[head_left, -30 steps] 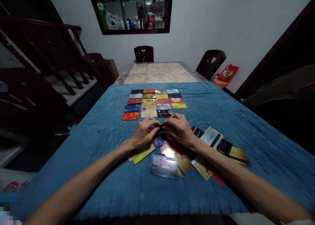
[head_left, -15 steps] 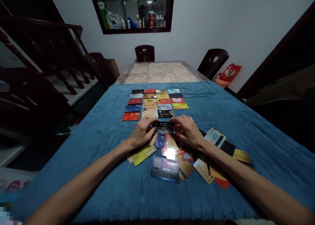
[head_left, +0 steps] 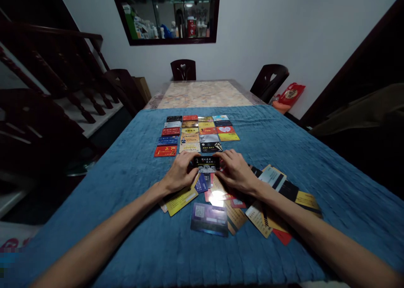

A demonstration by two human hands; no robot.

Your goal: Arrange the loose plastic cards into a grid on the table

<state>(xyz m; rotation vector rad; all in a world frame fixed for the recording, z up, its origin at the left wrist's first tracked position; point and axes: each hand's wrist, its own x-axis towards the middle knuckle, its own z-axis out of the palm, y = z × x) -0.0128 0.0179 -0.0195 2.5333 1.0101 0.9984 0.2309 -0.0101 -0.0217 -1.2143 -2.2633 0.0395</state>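
A black card with white lettering [head_left: 206,164] is held upright by its two short ends, my left hand [head_left: 180,174] pinching the left end and my right hand [head_left: 236,170] the right end. It stands just above a loose heap of plastic cards [head_left: 240,199] spread on the blue cloth [head_left: 132,170]. Beyond the hands, a neat grid of cards [head_left: 195,134] lies in rows on the cloth. A purple card [head_left: 209,218] lies nearest to me.
The table continues past the cloth with a marbled top [head_left: 203,93]. Dark chairs [head_left: 183,69] stand at the far end and one at the right [head_left: 269,81]. A red bag [head_left: 291,93] sits by the wall. A stair rail [head_left: 53,69] rises on the left.
The black card, hidden low between my hands a second ago, has been lifted and turned so that its printed face shows. Both hands have stayed in nearly the same place.
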